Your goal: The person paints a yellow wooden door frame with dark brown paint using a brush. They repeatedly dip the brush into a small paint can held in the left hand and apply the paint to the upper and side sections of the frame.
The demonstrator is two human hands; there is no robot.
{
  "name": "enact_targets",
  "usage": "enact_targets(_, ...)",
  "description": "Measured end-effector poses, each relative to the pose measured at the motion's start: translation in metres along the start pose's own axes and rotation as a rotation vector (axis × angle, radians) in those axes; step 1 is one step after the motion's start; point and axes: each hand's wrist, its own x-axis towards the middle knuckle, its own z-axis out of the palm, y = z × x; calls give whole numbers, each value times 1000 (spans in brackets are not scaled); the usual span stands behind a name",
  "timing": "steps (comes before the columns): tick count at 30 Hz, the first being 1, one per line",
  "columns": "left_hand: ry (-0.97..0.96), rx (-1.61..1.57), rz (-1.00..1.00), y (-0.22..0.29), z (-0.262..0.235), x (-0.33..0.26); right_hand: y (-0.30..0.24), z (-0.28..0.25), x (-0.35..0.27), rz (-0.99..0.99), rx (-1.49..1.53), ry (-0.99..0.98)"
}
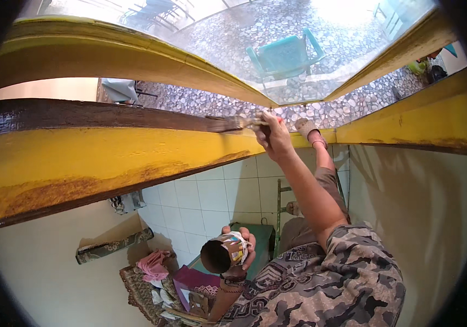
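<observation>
My right hand (275, 136) is closed round the handle of a paintbrush (228, 124). Its bristles touch the upper edge of a yellow wooden beam (102, 155), at the end of a dark brown painted strip (81, 115). Lower down, my left hand (249, 246) is wrapped round a small round container (233, 245) with a colourful label. The mouth of this container is tilted toward the left and looks dark brown inside. Brown smears run along the beam's lower part.
Glass panes (211, 49) in yellow frames stand beyond the beam, with a turquoise chair (285, 54) behind them. My sandalled foot (309, 131) is by the frame's corner. A green metal ladder (278, 218) stands below. Cloths (154, 266) and other items are piled at lower left.
</observation>
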Motion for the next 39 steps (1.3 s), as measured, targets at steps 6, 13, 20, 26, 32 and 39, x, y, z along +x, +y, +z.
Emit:
enact_targets(6, 24, 0, 11, -1, -1, -1, 9, -71, 25, -55, -471, 230)
enact_targets(13, -2, -48, -7, 2, -7, 2, -58, 75, 1, -261, -933, -87)
enact_targets(20, 5, -35, 21, -2, 8, 1, -124, 163, -28, -176, -553, -121)
enact_targets(26, -2, -56, 3, -5, 18, 2, -139, 213, -47, -264, -362, -119)
enact_targets(32, 26, 4, 94, -7, 18, -4, -162, 201, -62, -476, -319, 19)
enact_targets(39, 10, 19, 134, -10, 15, -3, -96, 118, 8, -581, -758, 260)
